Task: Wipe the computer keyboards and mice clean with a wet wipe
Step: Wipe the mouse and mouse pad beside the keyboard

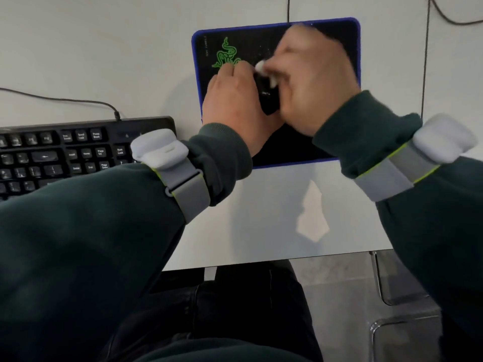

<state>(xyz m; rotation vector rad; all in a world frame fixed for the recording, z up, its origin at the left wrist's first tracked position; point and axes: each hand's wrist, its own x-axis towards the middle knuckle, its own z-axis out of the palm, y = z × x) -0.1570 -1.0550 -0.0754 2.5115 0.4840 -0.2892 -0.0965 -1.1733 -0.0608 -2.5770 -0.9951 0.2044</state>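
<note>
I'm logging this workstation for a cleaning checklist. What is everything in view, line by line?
mouse: one, black, on the mouse pad, between both hands
wet wipe: one, white, at the mouse's far end
keyboard: one, black, left on the desk
mouse pad: one, black with blue edge and green logo, right of the keyboard
cables: at least three, dark, on the far part of the desk
desk: one, white
wrist bands: two, grey with white units, over the sleeves
sleeves: two, dark green
left hand: grips the mouse
right hand: pinches the wet wipe, blurred
</note>
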